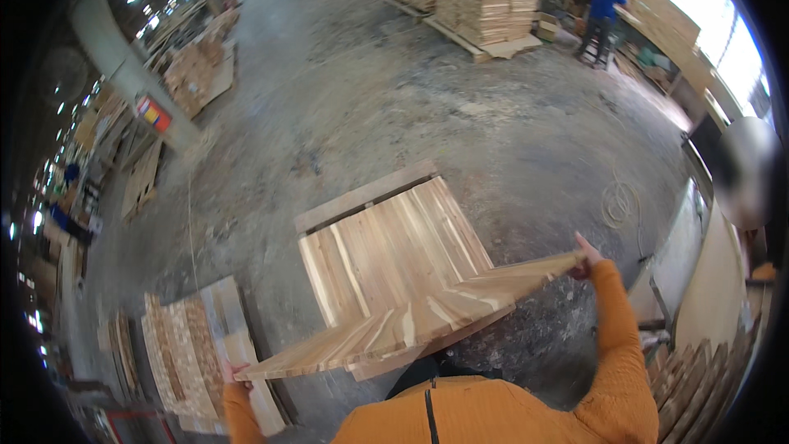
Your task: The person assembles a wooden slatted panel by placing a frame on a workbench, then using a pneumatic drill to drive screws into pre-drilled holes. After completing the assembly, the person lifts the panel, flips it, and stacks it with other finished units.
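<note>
A wide wooden panel (411, 321) of striped light and brown strips spans the space in front of my body, tilted, its right end higher. My left hand (233, 375) is closed on its left end. At the opposite end, my right hand (585, 258) grips the corner with one finger sticking up. Beyond and partly beneath the held panel lies another striped wooden panel (386, 238), resting on a low pallet (370, 195). Whether more panels lie under that one, I cannot tell.
Small wood pieces (185, 353) are stacked at left beside a long board (234, 321). A pillar (123, 62) carries a fire extinguisher (153, 113). Stacked timber (485, 0) and a person in blue (602, 4) are far off. A coiled hose (620, 203) and leaning sheets (708, 275) are right.
</note>
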`<action>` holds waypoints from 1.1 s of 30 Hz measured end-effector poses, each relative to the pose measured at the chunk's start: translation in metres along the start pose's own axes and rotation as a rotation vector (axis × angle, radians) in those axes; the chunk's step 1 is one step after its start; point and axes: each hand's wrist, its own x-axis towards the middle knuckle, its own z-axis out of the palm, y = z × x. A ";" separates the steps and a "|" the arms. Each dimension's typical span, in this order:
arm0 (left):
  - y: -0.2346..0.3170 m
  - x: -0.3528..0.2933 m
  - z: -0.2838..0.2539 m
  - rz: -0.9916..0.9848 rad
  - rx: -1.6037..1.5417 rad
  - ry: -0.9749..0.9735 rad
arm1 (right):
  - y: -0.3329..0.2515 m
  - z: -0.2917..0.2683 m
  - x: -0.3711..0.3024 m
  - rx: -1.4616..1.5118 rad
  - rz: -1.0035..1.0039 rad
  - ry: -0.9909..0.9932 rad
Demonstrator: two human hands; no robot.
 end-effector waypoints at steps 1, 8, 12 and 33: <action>-0.007 0.001 0.006 0.015 0.104 0.150 | 0.013 0.001 0.040 -0.135 -0.292 0.551; -0.024 0.023 0.049 0.420 -0.429 0.226 | 0.044 -0.003 0.172 0.199 -1.146 1.057; 0.008 0.059 0.139 0.380 -0.287 0.165 | 0.050 -0.060 0.135 0.220 -1.328 0.823; 0.112 -0.092 0.633 0.696 0.023 -0.107 | -0.152 -0.111 -0.023 0.490 -1.217 0.478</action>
